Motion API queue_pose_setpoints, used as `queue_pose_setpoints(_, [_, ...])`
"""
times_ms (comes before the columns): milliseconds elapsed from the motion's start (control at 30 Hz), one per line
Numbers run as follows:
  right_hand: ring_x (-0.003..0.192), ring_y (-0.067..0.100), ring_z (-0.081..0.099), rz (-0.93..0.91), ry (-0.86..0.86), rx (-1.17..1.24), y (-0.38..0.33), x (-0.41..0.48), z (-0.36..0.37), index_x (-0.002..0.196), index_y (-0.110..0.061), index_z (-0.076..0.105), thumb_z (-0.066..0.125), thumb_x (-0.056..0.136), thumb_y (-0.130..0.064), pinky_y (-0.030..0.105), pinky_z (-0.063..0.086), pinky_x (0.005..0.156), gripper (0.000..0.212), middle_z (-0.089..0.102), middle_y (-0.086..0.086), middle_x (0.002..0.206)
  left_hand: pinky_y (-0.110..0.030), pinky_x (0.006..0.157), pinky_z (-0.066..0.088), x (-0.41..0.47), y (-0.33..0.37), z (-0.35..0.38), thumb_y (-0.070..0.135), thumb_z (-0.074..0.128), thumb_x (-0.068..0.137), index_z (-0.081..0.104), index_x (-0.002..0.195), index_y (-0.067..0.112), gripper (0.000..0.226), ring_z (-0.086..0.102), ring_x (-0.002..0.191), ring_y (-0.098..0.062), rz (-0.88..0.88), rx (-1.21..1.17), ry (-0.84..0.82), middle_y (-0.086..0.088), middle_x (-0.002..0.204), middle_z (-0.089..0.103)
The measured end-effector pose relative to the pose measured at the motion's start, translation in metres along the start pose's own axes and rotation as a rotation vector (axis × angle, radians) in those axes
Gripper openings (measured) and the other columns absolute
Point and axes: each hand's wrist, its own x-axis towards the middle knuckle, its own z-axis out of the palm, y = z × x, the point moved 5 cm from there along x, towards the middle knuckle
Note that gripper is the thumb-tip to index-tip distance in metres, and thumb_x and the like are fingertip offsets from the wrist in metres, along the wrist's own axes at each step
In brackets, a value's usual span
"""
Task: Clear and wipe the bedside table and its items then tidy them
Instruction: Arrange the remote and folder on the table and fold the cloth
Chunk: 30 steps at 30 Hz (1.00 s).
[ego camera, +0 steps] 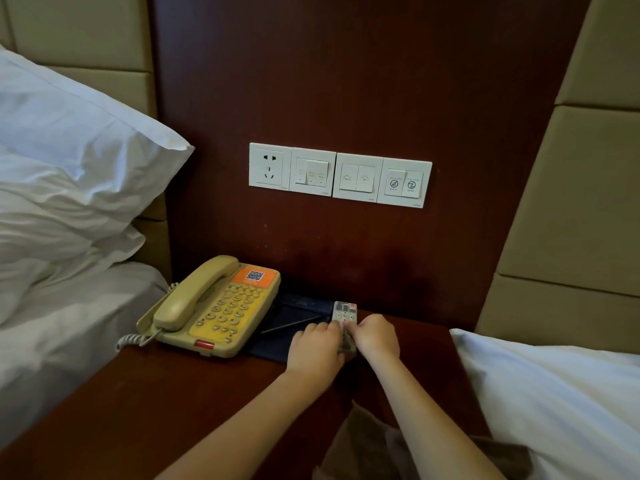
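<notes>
One remote point(343, 318) is lying at the back of the bedside table point(173, 393), over the right edge of a dark folder point(294, 317) beside the telephone point(214, 306), while left hand point(315, 349) and right hand point(376, 336) are pinching its long sides with curled fingers, probably lifting it clear for wiping.

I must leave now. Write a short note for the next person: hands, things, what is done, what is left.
Left hand and right hand both grip the remote over the folder. Phone sits at the table's left; a pen lies on the folder. Brown cloth is near the front edge.
Done: unclear; nothing is cleared off.
Left: clear the items, wipe, tidy.
</notes>
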Motion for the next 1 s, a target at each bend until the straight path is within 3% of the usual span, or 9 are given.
queue_pose_setpoints(100, [0.075,0.02,0.06,-0.016,-0.003,-0.017,-0.001,0.001,0.0,0.095,-0.011,0.068,0.058,0.089,-0.047,0.025,0.032,0.047,0.038,0.067,0.004,0.09,-0.034,0.093,0.046,-0.001,-0.004,0.004,0.034,0.056,0.089,0.045,0.128,0.019,0.044,0.052,0.115,-0.018,-0.027,-0.085,-0.015,0.0,0.125,0.055])
queue_pose_setpoints(233, [0.064,0.012,0.055,-0.085,-0.04,-0.004,-0.002,0.0,-0.003,0.08,-0.015,0.064,0.059,0.089,-0.047,0.025,0.033,0.047,0.033,0.058,-0.004,0.069,-0.033,0.094,0.046,-0.002,-0.003,0.006,0.037,0.052,0.092,0.041,0.134,0.018,0.047,0.051,0.117,-0.018,-0.047,-0.083,-0.043,-0.002,0.13,0.053])
queue_pose_setpoints(333, [0.058,0.006,0.05,-0.143,-0.058,-0.015,-0.004,-0.004,-0.003,0.078,-0.018,0.062,0.057,0.091,-0.047,0.024,0.032,0.047,0.032,0.054,-0.008,0.065,-0.033,0.097,0.042,-0.004,-0.005,0.006,0.039,0.048,0.094,0.031,0.142,0.016,0.056,0.047,0.124,-0.019,-0.061,-0.054,-0.076,-0.004,0.137,0.048])
queue_pose_setpoints(400, [0.058,0.006,0.051,-0.188,-0.08,0.009,-0.006,-0.006,-0.005,0.082,-0.017,0.062,0.054,0.093,-0.044,0.025,0.041,0.051,0.031,0.055,-0.008,0.067,-0.032,0.096,0.043,-0.004,-0.006,0.003,0.041,0.049,0.093,0.03,0.143,0.016,0.059,0.048,0.123,-0.018,-0.069,-0.042,-0.087,-0.004,0.136,0.049])
queue_pose_setpoints(467, [0.061,0.007,0.053,-0.221,-0.084,0.047,-0.005,-0.008,-0.01,0.086,-0.017,0.063,0.052,0.095,-0.041,0.03,0.053,0.064,0.028,0.056,-0.007,0.07,-0.031,0.093,0.044,-0.003,-0.007,0.002,0.044,0.05,0.092,0.038,0.137,0.017,0.053,0.052,0.118,-0.017,-0.074,-0.027,-0.089,-0.003,0.131,0.053])
queue_pose_setpoints(567, [0.07,0.008,0.055,-0.237,-0.069,-0.001,0.006,-0.011,-0.026,0.094,-0.017,0.064,0.053,0.095,-0.038,0.029,0.049,0.068,0.024,0.058,-0.007,0.079,-0.031,0.095,0.044,-0.005,-0.004,0.0,0.046,0.05,0.091,0.041,0.133,0.018,0.051,0.053,0.117,-0.017,-0.069,0.011,-0.093,-0.003,0.13,0.054])
queue_pose_setpoints(733, [0.081,0.016,0.061,-0.233,-0.211,-0.259,0.042,-0.018,-0.072,0.081,-0.018,0.061,0.057,0.093,-0.036,0.029,0.049,0.074,0.022,0.063,-0.001,0.083,-0.033,0.099,0.044,-0.016,0.014,-0.019,0.042,0.048,0.093,0.045,0.133,0.019,0.046,0.048,0.119,-0.017,0.045,-0.005,0.002,-0.001,0.13,0.051])
queue_pose_setpoints(867, [0.073,0.009,0.06,-0.158,-0.546,-0.247,0.069,-0.053,-0.093,0.084,-0.022,0.058,0.059,0.093,-0.035,0.023,0.048,0.065,0.016,0.063,-0.004,0.079,-0.032,0.091,0.05,-0.034,0.046,-0.013,0.041,0.058,0.088,0.056,0.118,0.022,0.035,0.056,0.102,-0.011,0.132,-0.3,-0.387,0.004,0.115,0.058])
queue_pose_setpoints(1000, [0.074,0.009,0.057,-0.215,-0.631,-0.31,0.072,-0.086,-0.093,0.091,-0.022,0.056,0.062,0.089,-0.04,0.022,0.044,0.063,0.019,0.06,-0.004,0.082,-0.031,0.093,0.046,-0.057,0.056,-0.012,0.045,0.066,0.08,0.047,0.123,0.019,0.054,0.051,0.106,-0.015,0.081,-0.254,-0.673,0.0,0.121,0.052])
